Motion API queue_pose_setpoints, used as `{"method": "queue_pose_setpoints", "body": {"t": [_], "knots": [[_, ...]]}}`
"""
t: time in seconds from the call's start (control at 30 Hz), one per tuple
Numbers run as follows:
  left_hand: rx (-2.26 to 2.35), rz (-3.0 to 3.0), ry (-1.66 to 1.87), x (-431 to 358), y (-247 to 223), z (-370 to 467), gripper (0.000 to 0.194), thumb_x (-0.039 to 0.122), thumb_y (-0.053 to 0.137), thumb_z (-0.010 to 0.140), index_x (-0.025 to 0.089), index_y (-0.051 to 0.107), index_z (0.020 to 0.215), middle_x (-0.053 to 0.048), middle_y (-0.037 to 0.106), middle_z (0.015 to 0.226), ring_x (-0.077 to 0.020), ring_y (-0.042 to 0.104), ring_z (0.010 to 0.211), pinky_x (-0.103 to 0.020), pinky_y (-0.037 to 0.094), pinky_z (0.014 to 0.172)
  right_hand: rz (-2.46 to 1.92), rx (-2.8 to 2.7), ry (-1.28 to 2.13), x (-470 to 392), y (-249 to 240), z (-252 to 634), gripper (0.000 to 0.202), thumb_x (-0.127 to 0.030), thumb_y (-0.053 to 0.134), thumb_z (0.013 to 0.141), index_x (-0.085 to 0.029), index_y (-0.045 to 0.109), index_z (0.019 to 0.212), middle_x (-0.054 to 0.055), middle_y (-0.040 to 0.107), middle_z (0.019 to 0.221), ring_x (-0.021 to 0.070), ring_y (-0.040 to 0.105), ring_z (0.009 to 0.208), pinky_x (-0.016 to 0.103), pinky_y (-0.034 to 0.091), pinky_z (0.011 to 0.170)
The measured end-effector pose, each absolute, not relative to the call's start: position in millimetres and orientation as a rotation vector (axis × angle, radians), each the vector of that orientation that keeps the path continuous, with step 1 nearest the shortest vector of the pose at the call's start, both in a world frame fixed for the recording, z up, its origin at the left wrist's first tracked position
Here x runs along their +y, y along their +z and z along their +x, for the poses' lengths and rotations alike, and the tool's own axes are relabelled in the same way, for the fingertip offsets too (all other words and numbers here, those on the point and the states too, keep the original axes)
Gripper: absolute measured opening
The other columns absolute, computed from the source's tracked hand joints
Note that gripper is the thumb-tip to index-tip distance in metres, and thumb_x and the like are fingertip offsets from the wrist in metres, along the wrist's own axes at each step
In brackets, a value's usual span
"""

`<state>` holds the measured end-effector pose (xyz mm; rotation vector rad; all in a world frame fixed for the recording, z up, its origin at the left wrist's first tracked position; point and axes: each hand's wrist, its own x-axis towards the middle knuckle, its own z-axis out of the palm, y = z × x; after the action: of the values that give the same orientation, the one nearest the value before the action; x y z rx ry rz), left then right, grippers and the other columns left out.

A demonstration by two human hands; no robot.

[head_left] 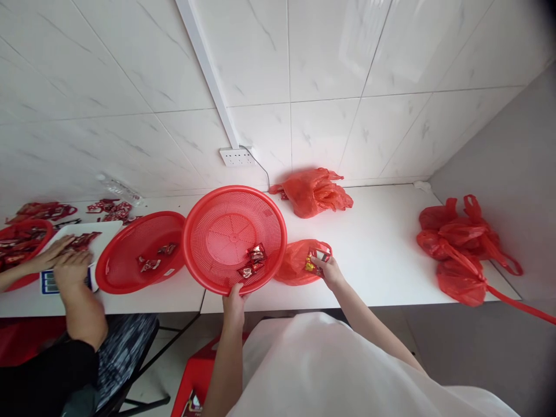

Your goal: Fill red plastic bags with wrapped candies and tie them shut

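Note:
My left hand (234, 306) grips the near rim of a round red mesh basket (228, 223), which it holds tilted over the table. A few shiny red packets (252, 262) lie in the lower right part of this basket. In my right hand (329, 271) are small packets, one gold and one red and white (316, 260), pinched between the fingers. That hand is above the right side of a red plastic bag (295, 263) lying on the table, just right of the basket.
Another red basket (119, 260) with some packets stands to the left. Beyond it a person's hands (72, 263) handle packets on a scale (104, 231). A red bag (315, 194) rests by the wall; tied red bags (464, 249) sit far right. A red stool (197, 376) is below the table.

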<state>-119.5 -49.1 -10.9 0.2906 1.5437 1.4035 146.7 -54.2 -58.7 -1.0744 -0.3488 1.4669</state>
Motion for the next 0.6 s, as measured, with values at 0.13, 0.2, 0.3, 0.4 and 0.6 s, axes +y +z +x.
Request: {"method": "queue_pose_setpoints", "body": {"t": [0.13,0.2,0.3,0.4,0.6], "knots": [[1.559,0.274,1.383,-47.4,-13.6,-120.4,0.044,0.007,0.065,0.063,0.018,0.066,0.105,-0.005,0.066,0.103,-0.0174,0.065,0.086,-0.037,0.058,0.079,-1.127,-0.257,1.416,-52.5,-65.9,150.1,0.037,-0.029,0.089,0.059,-0.016,0.070,0.089,0.006,0.074,0.085,0.0246,0.071,0.081,0.043,0.061,0.078],[1.557,0.261,1.383,-46.6,-15.3,-120.4,0.042,0.007,0.065,0.063,0.018,0.066,0.103,-0.005,0.066,0.103,-0.0169,0.065,0.084,-0.037,0.058,0.079,-1.179,-0.175,1.424,-52.3,-74.1,151.7,0.034,-0.031,0.087,0.062,-0.018,0.069,0.087,0.005,0.073,0.083,0.0230,0.071,0.079,0.040,0.062,0.074],[1.543,0.261,1.389,-46.4,-15.4,-118.7,0.041,0.007,0.064,0.063,0.018,0.066,0.102,-0.005,0.065,0.102,-0.0165,0.065,0.083,-0.038,0.058,0.080,-1.240,-0.147,1.511,-53.4,-87.0,151.5,0.032,-0.029,0.087,0.063,-0.021,0.066,0.085,0.003,0.073,0.084,0.0198,0.072,0.078,0.036,0.063,0.072],[1.547,0.261,1.391,-48.1,-12.3,-115.7,0.038,0.007,0.064,0.063,0.017,0.066,0.100,-0.004,0.065,0.101,-0.0171,0.064,0.085,-0.038,0.058,0.081,-1.215,-0.143,1.600,-55.2,-95.8,147.8,0.036,-0.021,0.089,0.056,-0.021,0.066,0.084,0.003,0.073,0.088,0.0202,0.072,0.083,0.037,0.062,0.077],[1.525,0.253,1.414,-52.6,-12.2,-114.1,0.038,0.007,0.064,0.063,0.017,0.067,0.099,-0.004,0.065,0.099,-0.0184,0.064,0.088,-0.040,0.058,0.082,-1.169,-0.150,1.607,-60.6,-100.8,139.5,0.034,-0.021,0.089,0.053,-0.020,0.066,0.079,0.005,0.073,0.083,0.0227,0.071,0.082,0.042,0.059,0.083]]}}
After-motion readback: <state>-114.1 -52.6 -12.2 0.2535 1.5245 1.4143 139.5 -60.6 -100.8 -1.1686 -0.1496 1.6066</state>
